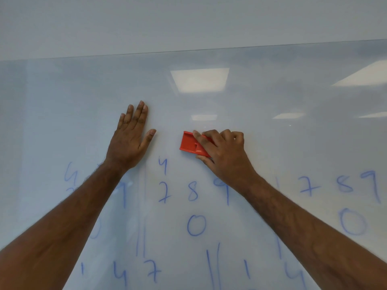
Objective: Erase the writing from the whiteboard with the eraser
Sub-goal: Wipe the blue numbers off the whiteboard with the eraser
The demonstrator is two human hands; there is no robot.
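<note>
A glossy whiteboard (272, 105) fills the view. Blue handwritten digits (192, 193) and vertical strokes cover its lower half; the band above them shows no writing. My right hand (224, 151) presses a red eraser (189, 143) flat against the board, just above and right of a small "4". My left hand (130, 137) lies flat on the board with fingers spread, left of the eraser and apart from it. Both forearms hide some of the digits.
The board's top edge (188, 51) runs across the upper part of the view, with plain wall (188, 21) above it. Ceiling lights reflect in the board at upper centre and right.
</note>
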